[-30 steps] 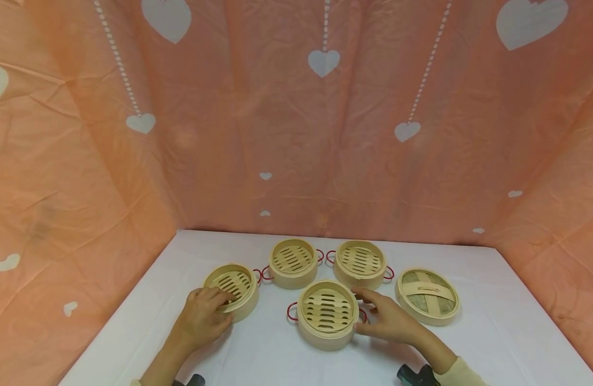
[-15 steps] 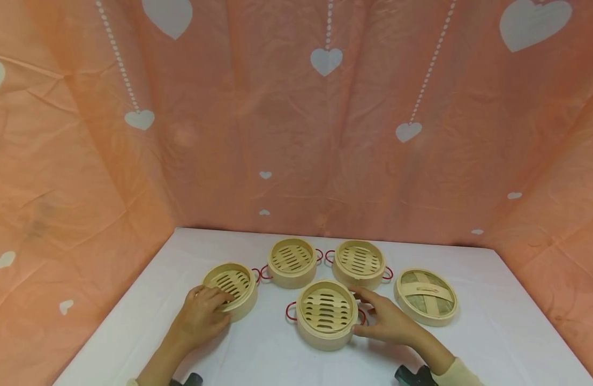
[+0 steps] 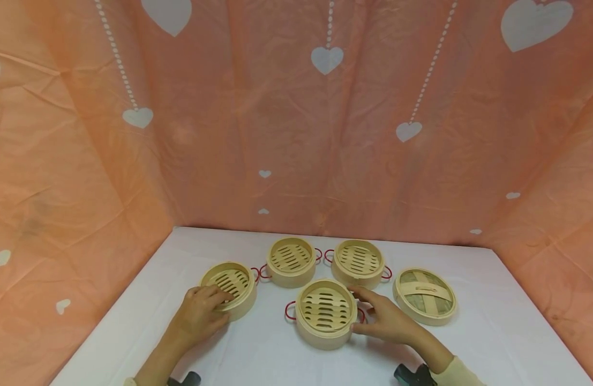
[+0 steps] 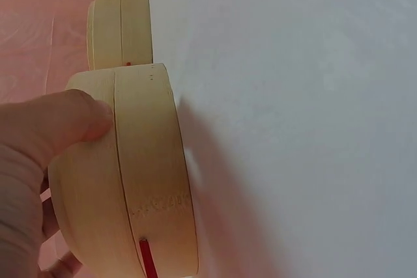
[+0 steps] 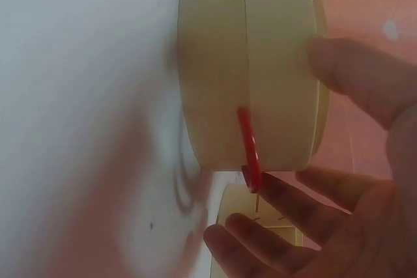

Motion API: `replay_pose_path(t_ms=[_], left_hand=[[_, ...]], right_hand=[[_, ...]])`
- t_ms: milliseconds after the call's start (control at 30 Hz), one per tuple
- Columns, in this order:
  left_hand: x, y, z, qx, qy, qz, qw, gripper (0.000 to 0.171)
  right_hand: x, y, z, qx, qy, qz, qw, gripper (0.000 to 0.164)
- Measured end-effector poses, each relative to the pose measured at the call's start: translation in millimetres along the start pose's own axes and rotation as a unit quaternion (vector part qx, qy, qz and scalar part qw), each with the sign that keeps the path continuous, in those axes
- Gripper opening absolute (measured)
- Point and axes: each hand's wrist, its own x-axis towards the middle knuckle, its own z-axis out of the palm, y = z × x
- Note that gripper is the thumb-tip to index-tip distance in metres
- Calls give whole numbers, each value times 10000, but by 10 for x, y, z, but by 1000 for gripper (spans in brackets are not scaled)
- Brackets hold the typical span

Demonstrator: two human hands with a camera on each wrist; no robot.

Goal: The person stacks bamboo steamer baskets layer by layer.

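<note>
Several round bamboo steamer baskets with slatted bottoms and red handles lie on the white table. My left hand [image 3: 201,315] grips the leftmost steamer basket [image 3: 246,305] by its near left rim. In the left wrist view its thumb [image 4: 85,118] presses the outer wall, while the other fingers are mostly hidden behind the basket. My right hand [image 3: 387,319] holds the right side of the front steamer basket [image 3: 323,340], thumb on the near side and index finger on the far side. In the right wrist view the lower fingers [image 5: 280,203] spread around the red handle [image 5: 249,148].
Behind stand two more steamer baskets, one back left [image 3: 291,279] and one back right [image 3: 358,277]. A woven bamboo lid [image 3: 425,298] with a strap handle lies to the right. An orange curtain [image 3: 296,161] with pale hearts encloses the white table [image 3: 494,332].
The head view shifts very slightly. Both hands keep their places on the two steamer baskets, and nothing else visibly moves.
</note>
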Motion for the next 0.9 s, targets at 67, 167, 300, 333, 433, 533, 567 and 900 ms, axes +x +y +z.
replay_pose_path(t_ms=[67,167,300,333,433,533,567,900], left_hand=[[1,5,-1,8,-3,19,10000,35],[4,13,-5,12,25,55,10000,35],[1,14,-10,-25,98,78,9999,35],[-1,11,-11,-39,116,73,9999,35],[-11,-5,-8,-84,162,49,9998,35],[-17,-22,-5,-116,222,41,9997,35],[-17,-26,-6,-129,241,45,9996,35],[41,36,-46,-301,409,48,9987,34]], right_hand=[[-3,-2,-5,-7,-19,12,10000,79],[-8,2,-11,-40,-27,15,10000,79],[-6,10,-15,-134,21,-66,9999,76],[-5,10,-15,-161,39,-89,9998,76],[-2,-4,-14,-213,73,-118,9997,74],[1,-30,-10,-233,85,-72,9997,74],[1,-40,-10,-234,85,-47,9997,75],[-3,-82,-3,-248,123,72,9996,77]])
